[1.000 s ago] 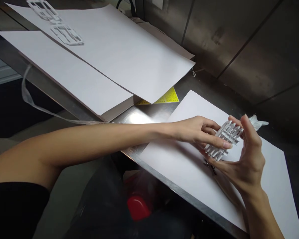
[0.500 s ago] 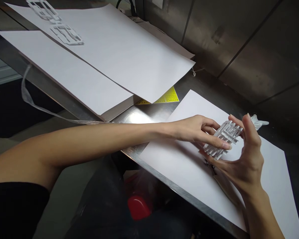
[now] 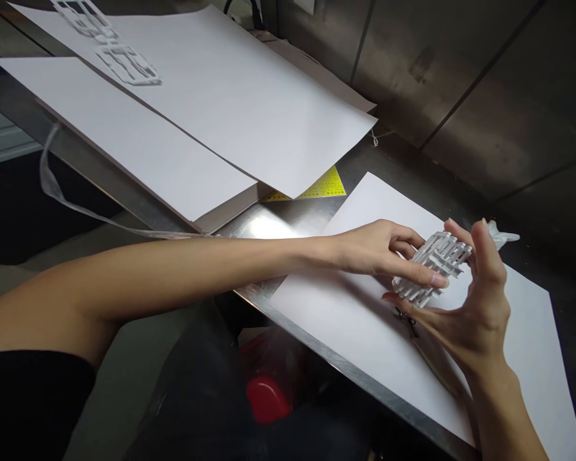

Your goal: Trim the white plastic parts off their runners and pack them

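Observation:
Both my hands hold a small stack of white slotted cut-out pieces just above a white sheet on the steel table. My left hand reaches across from the left, its thumb pressed along the stack's near edge and its fingers curled behind. My right hand cups the stack from the right, fingertips on its top and bottom edges. Under my right hand lies a small dark thing that I cannot make out.
Two large white sheets overlap on a raised board at the left, with white cut-out frames at their far end. A yellow printed sheet peeks out below. A red object sits under the table edge. A steel wall stands behind.
My right hand's fingers have shifted slightly up along the stack, and the stack has tilted a little. My left hand has hardly moved.

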`<state>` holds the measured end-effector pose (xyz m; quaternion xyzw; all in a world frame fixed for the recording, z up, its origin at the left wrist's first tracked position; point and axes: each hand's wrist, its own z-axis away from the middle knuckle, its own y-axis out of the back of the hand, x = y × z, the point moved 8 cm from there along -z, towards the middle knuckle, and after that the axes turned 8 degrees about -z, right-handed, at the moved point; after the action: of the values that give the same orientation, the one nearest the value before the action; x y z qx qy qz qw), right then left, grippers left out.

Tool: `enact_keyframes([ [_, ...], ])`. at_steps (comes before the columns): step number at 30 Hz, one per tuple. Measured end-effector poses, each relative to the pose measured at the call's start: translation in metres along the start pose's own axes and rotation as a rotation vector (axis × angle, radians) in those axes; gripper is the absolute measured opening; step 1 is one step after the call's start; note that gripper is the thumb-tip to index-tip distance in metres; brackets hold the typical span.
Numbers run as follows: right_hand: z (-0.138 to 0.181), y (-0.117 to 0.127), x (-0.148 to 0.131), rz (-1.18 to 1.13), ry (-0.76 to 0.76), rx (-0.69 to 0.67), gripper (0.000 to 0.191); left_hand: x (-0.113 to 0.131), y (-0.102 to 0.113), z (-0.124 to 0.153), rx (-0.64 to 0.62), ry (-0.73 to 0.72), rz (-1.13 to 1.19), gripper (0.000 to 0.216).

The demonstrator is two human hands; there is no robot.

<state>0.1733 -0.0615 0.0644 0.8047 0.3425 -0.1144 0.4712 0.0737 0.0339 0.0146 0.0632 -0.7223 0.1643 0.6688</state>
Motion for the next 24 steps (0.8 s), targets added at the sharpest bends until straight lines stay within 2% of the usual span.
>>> enact_keyframes([
  [8, 0.0010, 0.0008, -0.0011, 0.028, -0.036, 0.014, 0.115, 0.0014, 0.0036, 0.0001, 0.055, 0.004, -0.017, 0.061],
  [18, 0.0009, 0.0019, -0.0047, 0.011, -0.021, 0.031, 0.114, 0.0044, 0.0024, 0.0018, 0.043, -0.059, 0.018, 0.053],
  [24, 0.0016, -0.0015, -0.0042, 0.058, 0.002, 0.011, 0.119, 0.0049, 0.0018, 0.0017, 0.046, -0.029, -0.038, 0.052],
])
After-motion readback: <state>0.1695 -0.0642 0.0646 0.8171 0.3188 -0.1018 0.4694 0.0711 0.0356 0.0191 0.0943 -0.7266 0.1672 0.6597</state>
